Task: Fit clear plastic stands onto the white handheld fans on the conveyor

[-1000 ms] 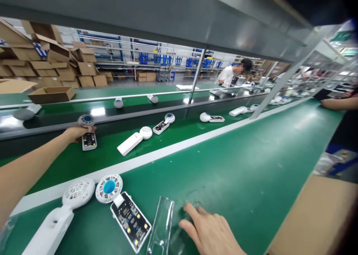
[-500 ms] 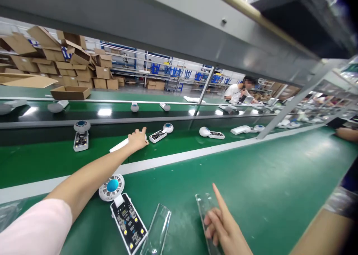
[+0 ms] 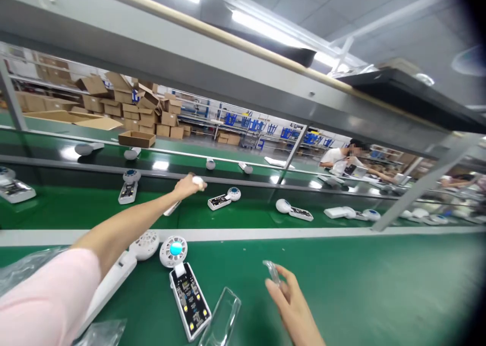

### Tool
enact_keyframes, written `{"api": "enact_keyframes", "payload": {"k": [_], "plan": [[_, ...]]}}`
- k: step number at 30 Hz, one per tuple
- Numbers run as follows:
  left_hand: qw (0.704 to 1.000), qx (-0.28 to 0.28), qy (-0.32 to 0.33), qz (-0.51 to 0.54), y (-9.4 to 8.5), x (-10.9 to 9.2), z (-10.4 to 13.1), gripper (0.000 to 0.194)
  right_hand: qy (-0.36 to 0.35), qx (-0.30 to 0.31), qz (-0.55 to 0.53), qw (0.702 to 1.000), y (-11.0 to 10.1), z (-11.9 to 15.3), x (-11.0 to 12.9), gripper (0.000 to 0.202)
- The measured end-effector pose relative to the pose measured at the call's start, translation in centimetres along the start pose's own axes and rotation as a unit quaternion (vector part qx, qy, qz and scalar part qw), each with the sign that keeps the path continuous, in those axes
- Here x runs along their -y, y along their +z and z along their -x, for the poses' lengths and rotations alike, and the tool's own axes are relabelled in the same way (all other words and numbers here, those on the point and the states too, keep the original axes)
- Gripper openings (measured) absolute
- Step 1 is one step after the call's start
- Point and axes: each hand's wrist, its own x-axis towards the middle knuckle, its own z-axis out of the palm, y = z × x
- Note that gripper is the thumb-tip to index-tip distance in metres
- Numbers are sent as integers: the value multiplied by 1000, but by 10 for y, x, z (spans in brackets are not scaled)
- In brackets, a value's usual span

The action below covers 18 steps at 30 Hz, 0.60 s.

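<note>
My left hand [image 3: 189,186] reaches out over the green belt, closed around a white handheld device with a round head; its white handle [image 3: 172,208] shows below the wrist. Nearer to me, my right hand [image 3: 294,298] pinches a clear plastic cover [image 3: 272,271] between thumb and fingers. On the bench between my arms lies a fan-like device [image 3: 190,300] with a blue-centred vented head and an exposed circuit board. A second clear cover [image 3: 223,315] rests against its lower edge. Another white device [image 3: 110,285] lies face down, partly hidden by my left arm.
Several similar devices lie along the belt [image 3: 258,217], among them one with its board up [image 3: 224,199]. A metal post [image 3: 413,194] rises at the right beneath a grey overhead beam [image 3: 228,77]. Plastic bags [image 3: 102,333] lie at lower left. A co-worker [image 3: 337,158] sits across the line.
My left hand has raised the white device's head from the belt. My right hand's pointing finger has closed, and the cover it holds is now lifted and turned. The view has tilted up and shifted left.
</note>
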Motion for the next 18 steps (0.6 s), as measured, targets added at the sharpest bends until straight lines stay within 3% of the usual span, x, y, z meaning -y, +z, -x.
{"api": "enact_keyframes", "payload": {"k": [3,5,7,9,10,12,15,18], "plan": [[989,1,48,141,-21,-28,9,57,-53,42,-54,996,27,-22,54,49],[969,16,60,239,-28,-45,24,61,-119,34,-47,991,49,-36,93,51],[923,50,40,380,-30,-57,43,58,-169,0,-5,986,72,-46,127,53],[853,86,9,514,-30,-64,62,50,-199,-29,55,978,96,-51,151,54],[825,94,-2,557,-30,-65,70,47,-208,-39,84,974,107,-51,159,54],[805,83,-9,587,-31,-65,82,44,-220,-64,130,965,127,-51,167,54],[803,56,-10,593,-35,-64,88,45,-231,-100,151,956,147,-47,164,56],[806,48,-4,591,-42,-66,89,47,-233,-81,121,962,156,-44,153,56]]}}
